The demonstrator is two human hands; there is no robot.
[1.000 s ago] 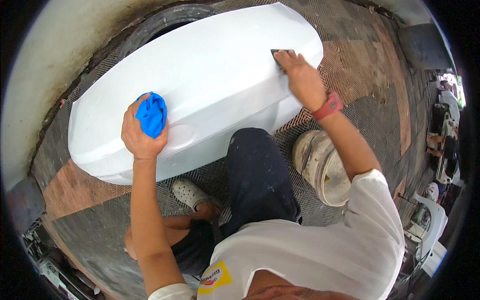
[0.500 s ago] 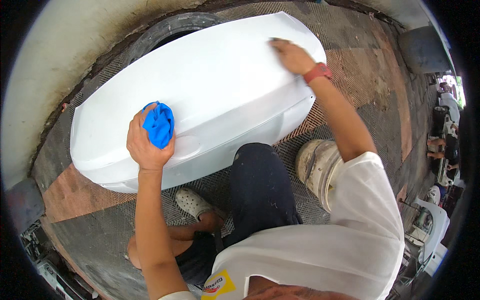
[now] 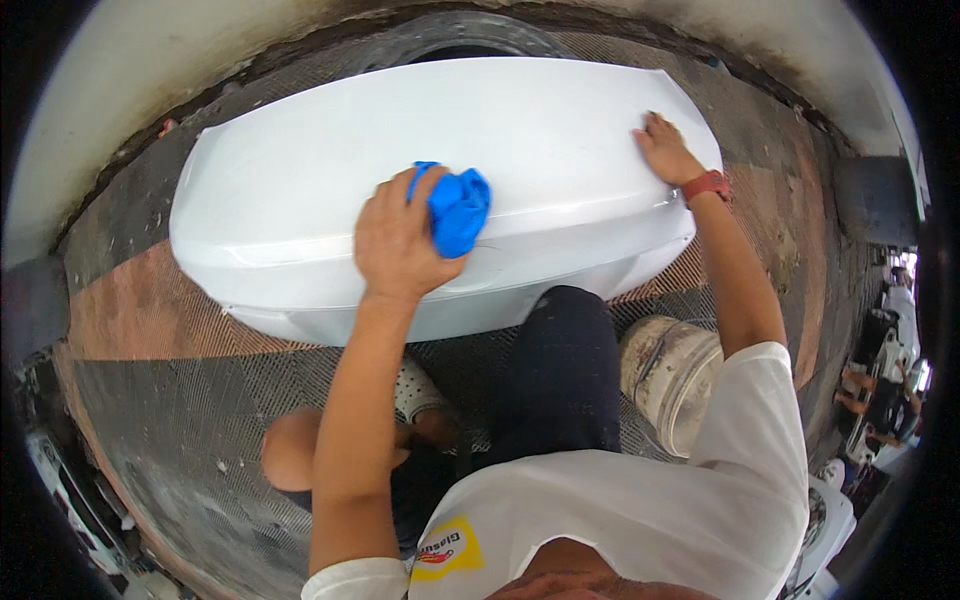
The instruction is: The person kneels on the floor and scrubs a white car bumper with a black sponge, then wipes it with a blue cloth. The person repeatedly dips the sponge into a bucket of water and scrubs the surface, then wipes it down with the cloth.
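Note:
A large white car body panel lies across the floor in front of my knees, its surface smooth and curved. My left hand grips a crumpled blue cloth against the panel, near its middle and close to the crease along the near side. Toward the right end, my right hand rests on the panel with its fingers stretched out and nothing in them. A red band circles that wrist.
A tire lies behind the panel, by the wall. To the right of my knee a stained white bucket is tipped on its side. Dark bins stand at the far left and right. People and car parts appear at the right rim.
The view has turned, so the panel appears more level. My left hand has moved right along it with the cloth. My right hand, blurred before, now lies nearer the right end.

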